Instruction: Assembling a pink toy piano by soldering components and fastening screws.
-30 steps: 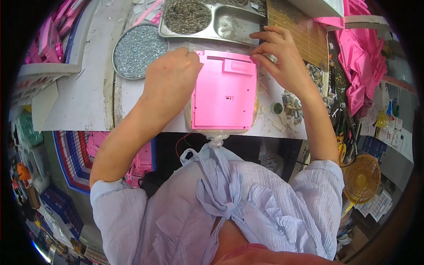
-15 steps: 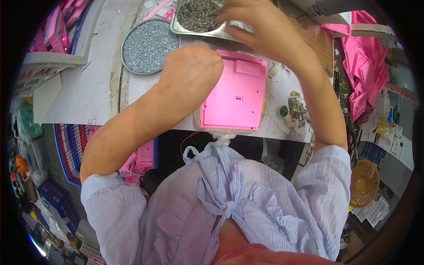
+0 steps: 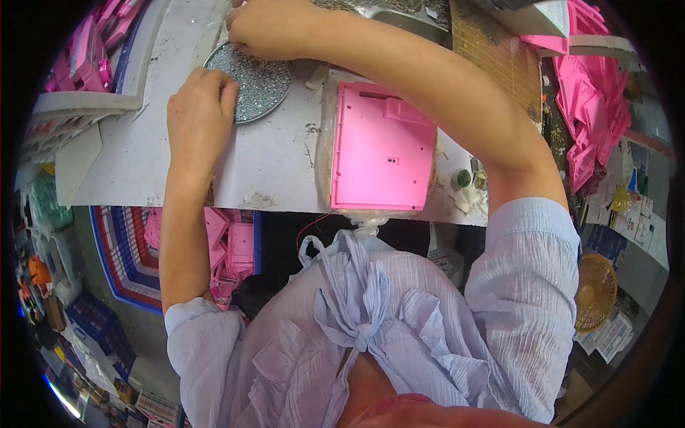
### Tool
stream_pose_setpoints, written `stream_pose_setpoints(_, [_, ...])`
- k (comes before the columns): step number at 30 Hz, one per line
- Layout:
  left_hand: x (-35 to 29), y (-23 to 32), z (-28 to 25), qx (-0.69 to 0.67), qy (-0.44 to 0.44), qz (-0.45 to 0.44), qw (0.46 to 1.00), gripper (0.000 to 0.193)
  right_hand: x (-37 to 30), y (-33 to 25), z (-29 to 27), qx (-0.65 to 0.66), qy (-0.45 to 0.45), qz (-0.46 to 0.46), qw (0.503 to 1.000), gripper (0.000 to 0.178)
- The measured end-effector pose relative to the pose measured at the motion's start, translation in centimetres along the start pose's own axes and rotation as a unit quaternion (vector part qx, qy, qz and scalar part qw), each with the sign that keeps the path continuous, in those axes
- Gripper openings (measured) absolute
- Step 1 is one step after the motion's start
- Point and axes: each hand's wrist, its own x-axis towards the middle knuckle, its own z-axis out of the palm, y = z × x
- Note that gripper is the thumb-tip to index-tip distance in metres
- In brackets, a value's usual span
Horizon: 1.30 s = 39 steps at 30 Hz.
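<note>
A flat pink plastic panel (image 3: 382, 150) lies on the white worktable (image 3: 143, 157) in front of me, with no hand on it. To its left stands a round metal dish (image 3: 257, 82) full of small silvery screws. My left hand (image 3: 198, 114) rests at the dish's left rim, fingers curled against it. My right hand (image 3: 265, 28) has crossed over to the dish's far edge, fingers pinched down into the screws; what it pinches is too small to see.
A metal tray (image 3: 399, 11) of small parts sits at the back of the table. Pink plastic parts are piled at the right (image 3: 592, 121) and far left (image 3: 93, 50). A blue crate (image 3: 128, 250) with pink pieces stands under the table. A small fan (image 3: 596, 292) is at the right.
Both hands have left the pink panel. My left hand moved left to the dish's rim, and my right hand swung across from the back tray to the screw dish.
</note>
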Motion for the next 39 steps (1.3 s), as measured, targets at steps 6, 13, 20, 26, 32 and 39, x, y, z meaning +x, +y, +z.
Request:
stream_pose_setpoints(6, [0.2, 0.0, -0.2, 0.02, -0.024, 0.048, 0.998, 0.015, -10.4, 0.7, -7.3, 0.096, 0.223, -0.051, 0.969, 0.017])
stream_pose_setpoints(13, [0.1, 0.1, -0.2, -0.022, -0.025, 0.033, 0.999, 0.012, -25.9, -3.8, -9.8, 0.068, 0.099, 0.134, 0.984, 0.007])
stream_pose_setpoints(20, [-0.8, 6.0, -0.3, -0.202, -0.002, 0.087, 0.976, 0.011, -26.5, -4.1, -9.1, 0.054, 0.08, 0.106, 0.99, 0.017])
stream_pose_setpoints(26, [-5.4, 15.7, 1.8, -0.263, -0.077, 0.238, 0.932, 0.011, -26.3, -4.2, -9.0, 0.018, 0.116, 0.063, 0.991, 0.013])
stream_pose_setpoints(32, [-6.0, 17.2, 3.4, -0.2, -0.063, 0.301, 0.93, 0.015, -26.6, -4.5, -8.6, -0.005, 0.127, 0.06, 0.99, 0.025])
stream_pose_setpoints(39, [-6.4, 17.0, 2.9, -0.144, -0.075, 0.345, 0.924, 0.014, -26.4, -4.4, -9.2, 0.028, 0.101, 0.064, 0.992, 0.027])
